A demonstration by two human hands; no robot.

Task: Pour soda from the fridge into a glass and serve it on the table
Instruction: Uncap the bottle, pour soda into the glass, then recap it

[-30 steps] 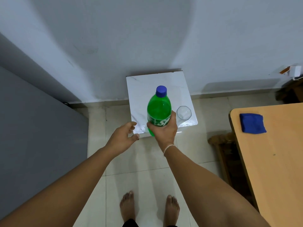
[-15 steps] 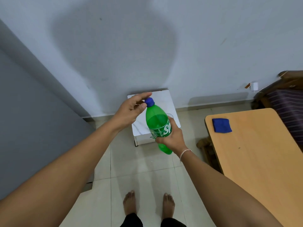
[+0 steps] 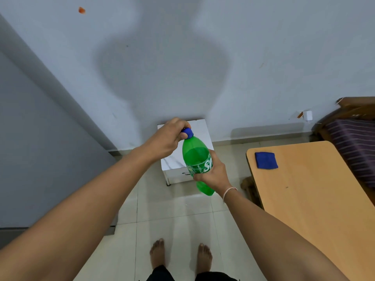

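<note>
The right hand [image 3: 213, 175] has its grip wrapped round the green plastic soda bottle [image 3: 197, 159], held tilted above the small white bench [image 3: 200, 128], while the left hand [image 3: 168, 136] pinches its blue cap [image 3: 187, 132]; uncapping seems underway, needing a firm twist next.

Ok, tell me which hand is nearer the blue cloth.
Right. The right hand grips the bottle nearer the blue cloth; the left hand, on the cap, is farther.

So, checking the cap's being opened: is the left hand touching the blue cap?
Touching: the head view shows the left hand curled round the blue cap.
</note>
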